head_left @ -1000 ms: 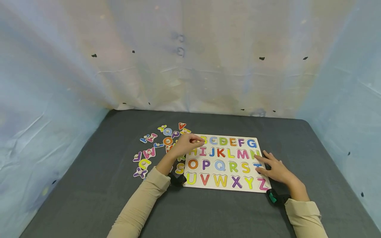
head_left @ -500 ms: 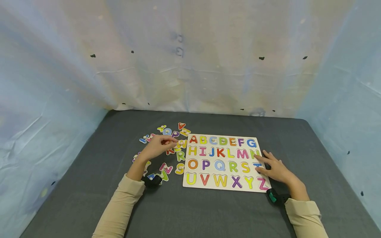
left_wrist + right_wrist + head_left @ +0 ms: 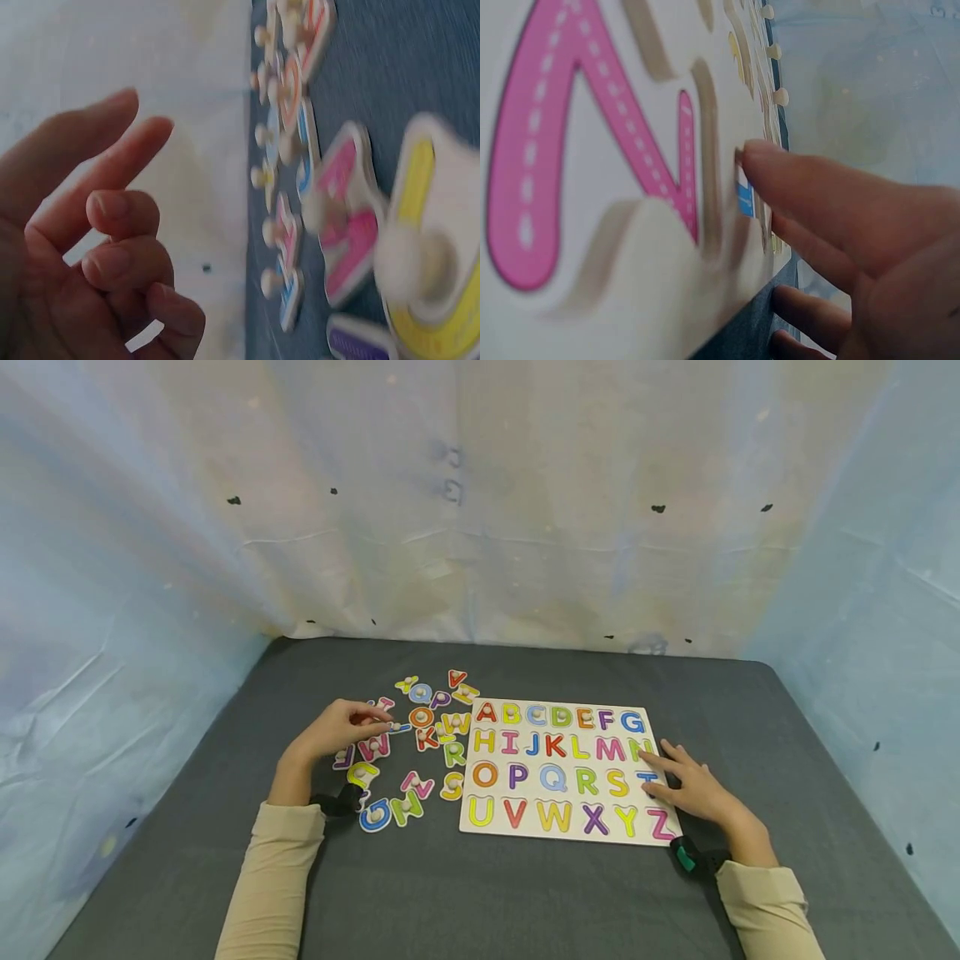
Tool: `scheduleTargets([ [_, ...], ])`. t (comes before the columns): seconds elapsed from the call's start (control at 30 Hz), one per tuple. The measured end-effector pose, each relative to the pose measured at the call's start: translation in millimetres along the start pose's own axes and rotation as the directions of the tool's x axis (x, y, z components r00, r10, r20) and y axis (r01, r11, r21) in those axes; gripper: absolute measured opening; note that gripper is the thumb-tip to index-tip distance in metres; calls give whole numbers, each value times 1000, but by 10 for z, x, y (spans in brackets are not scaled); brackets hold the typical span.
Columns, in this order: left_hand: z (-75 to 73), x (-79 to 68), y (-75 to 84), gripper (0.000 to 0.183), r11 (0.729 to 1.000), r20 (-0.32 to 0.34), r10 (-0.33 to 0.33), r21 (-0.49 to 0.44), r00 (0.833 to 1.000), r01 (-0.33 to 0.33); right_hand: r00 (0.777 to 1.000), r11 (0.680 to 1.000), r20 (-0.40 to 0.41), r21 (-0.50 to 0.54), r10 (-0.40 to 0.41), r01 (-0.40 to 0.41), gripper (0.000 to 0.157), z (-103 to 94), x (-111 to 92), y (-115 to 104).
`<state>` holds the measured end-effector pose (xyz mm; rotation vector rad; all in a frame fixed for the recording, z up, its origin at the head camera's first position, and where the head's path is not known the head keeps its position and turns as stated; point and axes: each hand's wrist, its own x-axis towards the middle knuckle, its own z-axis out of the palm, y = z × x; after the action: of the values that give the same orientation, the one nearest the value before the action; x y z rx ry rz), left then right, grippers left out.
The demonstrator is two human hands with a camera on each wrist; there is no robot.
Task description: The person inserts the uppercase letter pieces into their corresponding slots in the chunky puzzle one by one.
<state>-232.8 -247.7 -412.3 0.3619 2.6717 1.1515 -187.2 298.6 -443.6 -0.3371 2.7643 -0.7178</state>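
My left hand [image 3: 341, 728] hovers over the left side of the loose letter pieces, thumb and index finger apart with nothing between them. In the left wrist view the other fingers of this hand [image 3: 112, 225] curl loosely. Just past its fingertips lies a blue letter J piece [image 3: 401, 727]; a pink M piece [image 3: 375, 747] lies below the hand. The white alphabet puzzle board [image 3: 570, 832] stands to the right, with knobbed pieces such as the A [image 3: 486, 712] in its top row. My right hand [image 3: 693, 785] rests on the board's right edge, fingers spread over the T slot.
Several knobbed letters lie scattered left of the board, among them an orange O [image 3: 422, 717], a yellow S [image 3: 452, 786] and a blue G [image 3: 375, 815]. They sit on a dark grey tabletop [image 3: 525, 902]. A pale curtain [image 3: 555, 527] hangs behind the table.
My left hand has moved left from the board's top-left corner to the loose pieces, uncovering the A in the board. The right hand stays where it was.
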Motion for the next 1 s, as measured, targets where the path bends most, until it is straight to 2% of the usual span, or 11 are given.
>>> scheduleTargets([
  [0.27, -118, -77, -208, 35, 999, 59, -49, 15, 997, 48, 1000, 1000, 4, 3, 1, -1, 71, 15, -1, -2],
  [0.5, -180, -165, -405, 31, 989, 88, -138, 61, 986, 133, 999, 999, -15, 10, -30, 30, 68, 2, -14, 0],
  [0.83, -187, -201, -512, 33, 983, 141, -180, 56, 973, 174, 999, 999, -14, 33, -30, 31, 68, 23, -15, 13],
  [1.0, -214, -223, -573, 32, 985, 132, -168, 71, 977, 160, 999, 999, -19, 17, -30, 30, 68, 21, -6, 13],
])
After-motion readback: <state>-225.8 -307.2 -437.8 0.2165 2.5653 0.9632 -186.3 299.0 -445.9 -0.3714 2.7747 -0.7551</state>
